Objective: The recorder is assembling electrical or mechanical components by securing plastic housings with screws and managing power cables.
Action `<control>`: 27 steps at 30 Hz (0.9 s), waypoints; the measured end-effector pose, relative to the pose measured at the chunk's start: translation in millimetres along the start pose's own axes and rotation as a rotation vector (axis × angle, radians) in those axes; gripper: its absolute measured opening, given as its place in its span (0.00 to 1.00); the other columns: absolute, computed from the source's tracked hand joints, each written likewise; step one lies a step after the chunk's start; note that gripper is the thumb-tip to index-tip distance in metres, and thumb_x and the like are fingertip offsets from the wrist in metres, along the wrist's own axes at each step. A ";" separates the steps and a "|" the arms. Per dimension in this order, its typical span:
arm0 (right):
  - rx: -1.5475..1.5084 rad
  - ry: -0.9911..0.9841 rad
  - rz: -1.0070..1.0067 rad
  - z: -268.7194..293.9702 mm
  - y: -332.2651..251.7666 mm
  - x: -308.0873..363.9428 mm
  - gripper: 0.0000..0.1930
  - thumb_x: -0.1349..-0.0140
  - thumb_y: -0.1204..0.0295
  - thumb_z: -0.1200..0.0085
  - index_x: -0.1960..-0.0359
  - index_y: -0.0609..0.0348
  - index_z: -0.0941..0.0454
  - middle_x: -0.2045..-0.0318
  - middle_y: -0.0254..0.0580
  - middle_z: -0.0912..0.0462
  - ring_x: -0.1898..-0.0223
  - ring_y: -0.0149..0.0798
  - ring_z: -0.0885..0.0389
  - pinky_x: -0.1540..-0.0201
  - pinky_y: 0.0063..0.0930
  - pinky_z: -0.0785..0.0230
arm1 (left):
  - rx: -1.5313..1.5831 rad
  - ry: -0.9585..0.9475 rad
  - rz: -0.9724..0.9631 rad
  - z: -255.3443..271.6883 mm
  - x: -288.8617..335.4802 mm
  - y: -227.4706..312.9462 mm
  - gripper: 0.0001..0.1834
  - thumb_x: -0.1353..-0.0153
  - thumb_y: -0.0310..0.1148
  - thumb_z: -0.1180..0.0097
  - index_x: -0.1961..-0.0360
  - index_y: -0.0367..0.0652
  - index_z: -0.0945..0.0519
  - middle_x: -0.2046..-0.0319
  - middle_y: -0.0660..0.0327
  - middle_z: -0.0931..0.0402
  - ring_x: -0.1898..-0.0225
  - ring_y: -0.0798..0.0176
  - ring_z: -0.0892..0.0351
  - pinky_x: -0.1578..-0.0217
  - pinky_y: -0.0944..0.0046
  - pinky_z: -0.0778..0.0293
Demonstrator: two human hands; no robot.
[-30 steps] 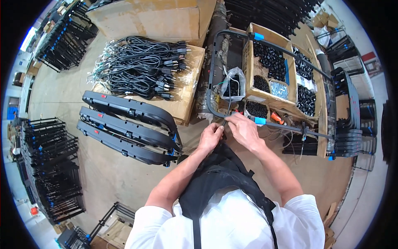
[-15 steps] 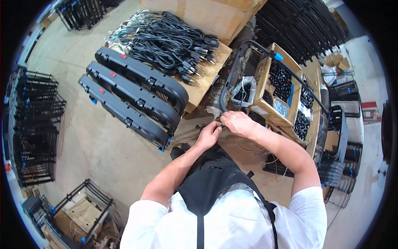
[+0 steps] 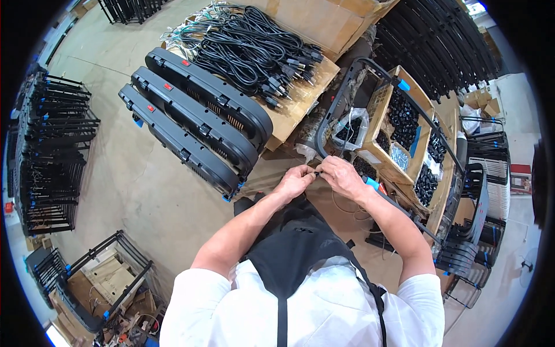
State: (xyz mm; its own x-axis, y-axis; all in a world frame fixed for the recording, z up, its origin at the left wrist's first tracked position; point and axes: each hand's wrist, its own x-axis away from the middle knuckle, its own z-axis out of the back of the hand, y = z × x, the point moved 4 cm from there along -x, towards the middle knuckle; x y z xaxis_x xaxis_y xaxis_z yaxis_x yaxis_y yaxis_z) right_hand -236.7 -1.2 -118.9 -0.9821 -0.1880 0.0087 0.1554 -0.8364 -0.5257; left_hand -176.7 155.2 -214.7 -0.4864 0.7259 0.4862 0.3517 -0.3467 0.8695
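Observation:
In front of my apron, both hands meet at the fingertips. My left hand [image 3: 295,181] pinches one side of a small black part [image 3: 317,173], too small and covered to name. My right hand [image 3: 342,176], closed in a pinch, grips the same part from the other side. Just beyond my right fingers runs the bent corner of a black tube frame [image 3: 322,134], which leans over the wooden crate. A blue and red piece [image 3: 373,184] shows beside my right wrist.
A wooden crate [image 3: 386,161] holds small black parts [image 3: 403,118] and a bag of shiny hardware [image 3: 399,157]. Left of it, black power cords [image 3: 248,49] lie on cardboard [image 3: 318,81], next to three long black housings [image 3: 199,130]. Racks of black frames [image 3: 52,156] stand around.
The surroundings have shifted slightly right in view. My fingertips have drawn a little apart, so the small black part shows between them. The blue and red piece has come into sight.

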 end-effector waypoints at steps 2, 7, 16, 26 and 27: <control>-0.018 0.014 0.044 -0.3 0.4 -1.3 0.10 0.41 0.77 0.38 0.57 0.62 0.18 0.63 0.48 0.21 0.55 0.53 0.19 0.50 0.44 0.23 | 0.000 0.003 0.005 -0.1 -2.7 -3.3 0.12 0.28 0.34 0.41 0.51 0.38 0.17 0.69 0.70 0.22 0.68 0.73 0.27 0.66 0.66 0.28; 0.034 -0.073 0.060 -4.7 0.1 -2.9 0.07 0.39 0.77 0.41 0.59 0.63 0.17 0.63 0.47 0.22 0.56 0.53 0.19 0.51 0.44 0.23 | 0.095 -0.016 0.043 -3.6 -4.5 -9.9 0.10 0.28 0.33 0.41 0.52 0.39 0.17 0.70 0.71 0.23 0.70 0.74 0.29 0.68 0.66 0.30; 0.121 -0.196 -0.070 -3.3 -2.1 -14.6 0.07 0.39 0.77 0.44 0.61 0.64 0.19 0.58 0.49 0.18 0.50 0.54 0.17 0.48 0.46 0.22 | 0.013 0.009 0.053 -5.8 -8.2 -10.9 0.07 0.28 0.32 0.41 0.55 0.39 0.18 0.70 0.70 0.24 0.70 0.74 0.30 0.67 0.68 0.32; 0.059 -0.089 -0.272 -26.6 -10.4 11.5 0.10 0.37 0.77 0.47 0.56 0.64 0.20 0.57 0.52 0.19 0.51 0.57 0.17 0.48 0.50 0.22 | 0.027 0.023 0.155 -5.1 -6.6 -15.4 0.14 0.33 0.36 0.39 0.54 0.35 0.15 0.66 0.62 0.16 0.67 0.69 0.22 0.66 0.65 0.26; -0.045 0.051 -0.303 -24.5 -19.3 23.4 0.11 0.36 0.76 0.46 0.53 0.63 0.20 0.57 0.53 0.19 0.51 0.57 0.17 0.48 0.50 0.23 | -0.010 0.042 0.160 -2.3 -7.4 -16.2 0.15 0.33 0.37 0.39 0.54 0.35 0.15 0.67 0.62 0.16 0.69 0.68 0.21 0.69 0.64 0.25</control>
State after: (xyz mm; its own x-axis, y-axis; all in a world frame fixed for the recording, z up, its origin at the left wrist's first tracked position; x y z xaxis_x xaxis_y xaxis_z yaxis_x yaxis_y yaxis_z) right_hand -265.2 23.1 -129.3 -0.9874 0.0932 0.1283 -0.1486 -0.8263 -0.5432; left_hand -180.6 154.1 -232.1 -0.4579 0.6353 0.6219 0.4200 -0.4619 0.7812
